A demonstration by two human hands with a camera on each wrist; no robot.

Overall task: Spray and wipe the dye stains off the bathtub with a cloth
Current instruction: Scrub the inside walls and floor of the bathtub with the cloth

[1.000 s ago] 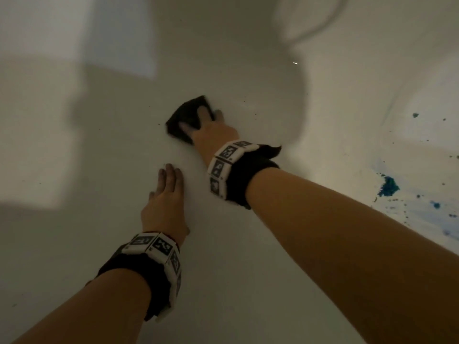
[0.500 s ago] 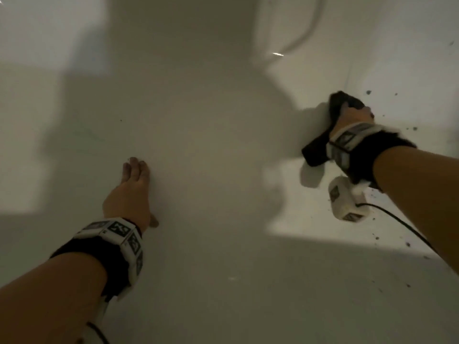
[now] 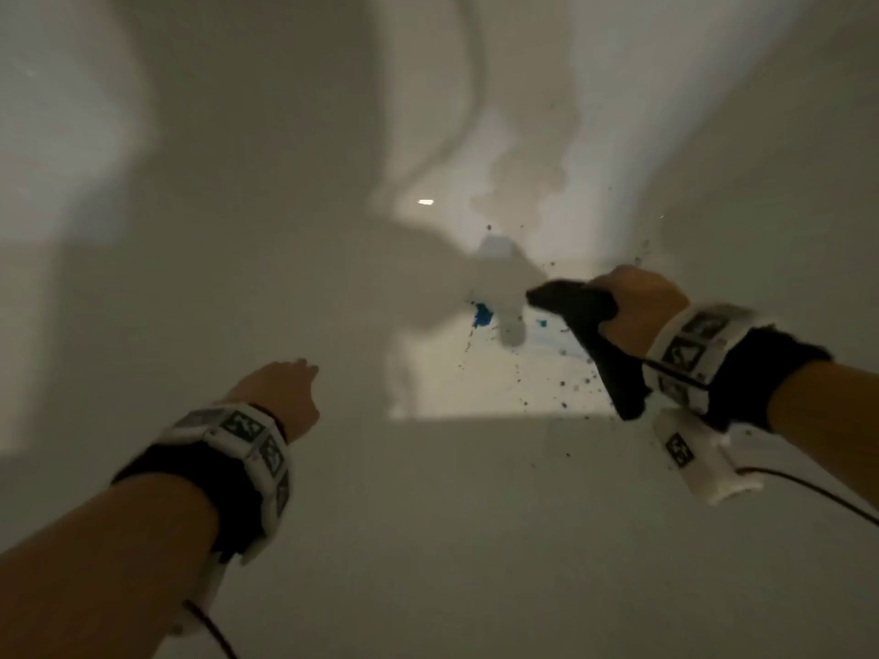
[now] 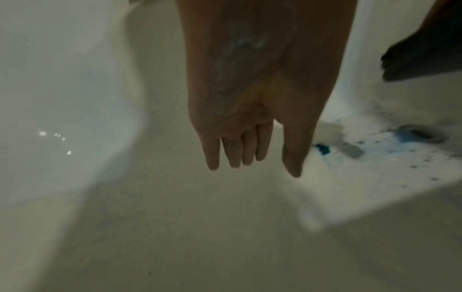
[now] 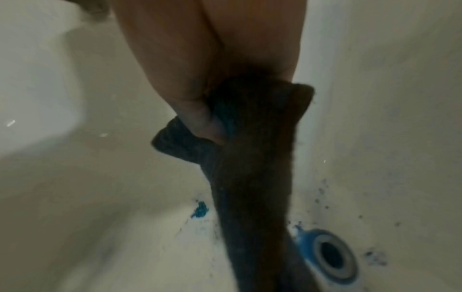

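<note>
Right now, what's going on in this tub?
A person is cleaning dye off a white bathtub. The right hand grips a dark cloth, held up off the tub floor with its loose end hanging. The left hand is empty, fingers relaxed, above the floor. Blue stains and dark specks are not yet wiped near the drain, which has blue around its ring. No spray bottle is in view.

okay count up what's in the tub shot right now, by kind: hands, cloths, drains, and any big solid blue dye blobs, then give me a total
Hands: 2, left hand empty, right hand gripping the cloth
Cloths: 1, dark cloth
Drains: 1, drain ringed with blue
Big blue blobs: 1, blue blob; small specks uncounted
Total: 5
</note>
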